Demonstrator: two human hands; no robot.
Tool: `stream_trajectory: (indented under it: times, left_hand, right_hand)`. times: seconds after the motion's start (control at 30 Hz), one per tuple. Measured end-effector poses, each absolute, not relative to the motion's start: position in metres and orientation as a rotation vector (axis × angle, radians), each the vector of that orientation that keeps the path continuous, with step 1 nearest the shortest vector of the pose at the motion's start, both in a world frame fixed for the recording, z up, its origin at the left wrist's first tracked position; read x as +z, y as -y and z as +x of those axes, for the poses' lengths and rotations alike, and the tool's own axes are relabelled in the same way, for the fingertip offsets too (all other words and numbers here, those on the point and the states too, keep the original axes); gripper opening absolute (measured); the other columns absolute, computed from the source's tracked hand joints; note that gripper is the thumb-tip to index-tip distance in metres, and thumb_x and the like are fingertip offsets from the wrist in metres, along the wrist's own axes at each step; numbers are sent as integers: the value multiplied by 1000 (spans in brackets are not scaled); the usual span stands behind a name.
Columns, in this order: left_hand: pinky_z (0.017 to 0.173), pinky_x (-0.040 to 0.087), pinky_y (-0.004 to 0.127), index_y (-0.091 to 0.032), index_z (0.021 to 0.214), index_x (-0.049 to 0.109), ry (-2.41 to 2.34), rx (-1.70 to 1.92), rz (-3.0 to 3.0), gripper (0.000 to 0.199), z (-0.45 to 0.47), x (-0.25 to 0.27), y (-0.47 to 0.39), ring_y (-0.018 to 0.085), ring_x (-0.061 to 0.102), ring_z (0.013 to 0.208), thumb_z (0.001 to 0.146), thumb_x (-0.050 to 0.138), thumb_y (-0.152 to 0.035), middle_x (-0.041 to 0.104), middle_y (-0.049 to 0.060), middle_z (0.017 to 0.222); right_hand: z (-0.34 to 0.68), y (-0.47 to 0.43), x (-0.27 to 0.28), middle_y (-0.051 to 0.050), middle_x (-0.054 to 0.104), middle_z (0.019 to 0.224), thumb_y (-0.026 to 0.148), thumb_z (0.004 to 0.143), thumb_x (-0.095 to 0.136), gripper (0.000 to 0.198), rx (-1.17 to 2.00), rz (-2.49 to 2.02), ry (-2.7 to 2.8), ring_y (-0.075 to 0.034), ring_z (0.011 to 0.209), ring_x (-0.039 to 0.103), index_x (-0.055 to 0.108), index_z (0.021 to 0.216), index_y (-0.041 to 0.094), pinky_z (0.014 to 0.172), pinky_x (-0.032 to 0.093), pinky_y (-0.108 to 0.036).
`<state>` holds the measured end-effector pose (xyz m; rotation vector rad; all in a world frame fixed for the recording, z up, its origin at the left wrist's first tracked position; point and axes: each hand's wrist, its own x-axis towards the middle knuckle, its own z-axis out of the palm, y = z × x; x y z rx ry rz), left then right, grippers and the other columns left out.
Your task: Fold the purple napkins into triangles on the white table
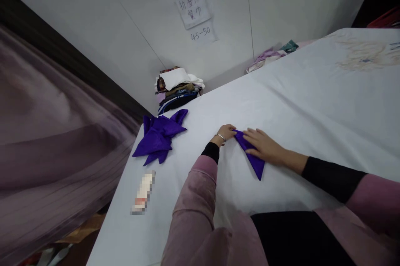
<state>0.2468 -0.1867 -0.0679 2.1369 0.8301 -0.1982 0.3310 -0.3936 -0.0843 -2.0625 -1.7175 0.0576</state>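
A purple cloth napkin (255,167), folded into a narrow triangle, lies on the white-covered table with one point towards me. My left hand (227,132), a bracelet at its wrist, has its fingers closed at the napkin's far left corner. Flat across the right side of the cloth lies my right hand (265,146), fingers stretched out and a little apart, hiding part of the napkin. Off to the left sits a loose heap of purple folded napkins (158,135), their pointed corners sticking out in several directions.
A blurred-out oblong item (143,193) lies near the table's left edge. Stacked clothes (178,87) stand against the wall, with more cloths (268,57) farther right. Handwritten paper signs (194,8) hang above. A mauve curtain (56,145) hangs at left.
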Motion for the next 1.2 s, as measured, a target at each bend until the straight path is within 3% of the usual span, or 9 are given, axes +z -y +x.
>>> stream_trajectory:
  times: [0.13,0.33,0.6,0.83,1.1,1.2]
  left_hand:
    - [60,51,24,-23,108,65,-857,-124,2139,33,245,-71,191,17,63,84,76,67,-27,66,5,114]
    - [74,51,22,-20,106,66,-872,-25,2103,29,244,-74,191,15,62,95,78,65,-17,66,6,115]
    - [58,50,22,-18,98,69,-940,22,2033,19,241,-68,189,12,63,71,82,59,-18,71,5,90]
    - [62,50,21,-20,106,64,-1031,258,2047,23,228,-54,187,13,63,84,88,51,-27,68,5,104]
    - [46,49,27,-20,92,68,-1192,102,2032,40,225,-63,209,18,62,64,78,58,-56,70,6,91]
    - [45,48,27,-21,93,68,-1247,25,2026,40,233,-66,211,18,63,64,79,57,-56,71,6,92]
  right_hand:
    - [295,405,-107,-14,32,151,59,89,39,69,163,-1881,1914,-32,140,20,33,145,19,111,17,-56]
    - [269,430,-118,-14,23,153,60,89,39,78,282,-1737,2086,-29,141,17,17,150,17,113,15,-53]
    - [268,432,-118,-13,25,153,58,90,41,73,275,-1699,2148,-29,141,19,20,149,20,112,16,-53]
    - [269,433,-121,-12,27,152,56,90,43,70,269,-1685,2134,-30,140,20,23,149,24,111,18,-56]
    - [270,433,-121,-10,27,153,55,90,44,68,225,-1657,2128,-31,140,22,21,149,28,110,19,-57]
    - [269,433,-120,-10,27,153,54,90,44,68,253,-1654,2127,-30,140,21,21,149,28,111,17,-56]
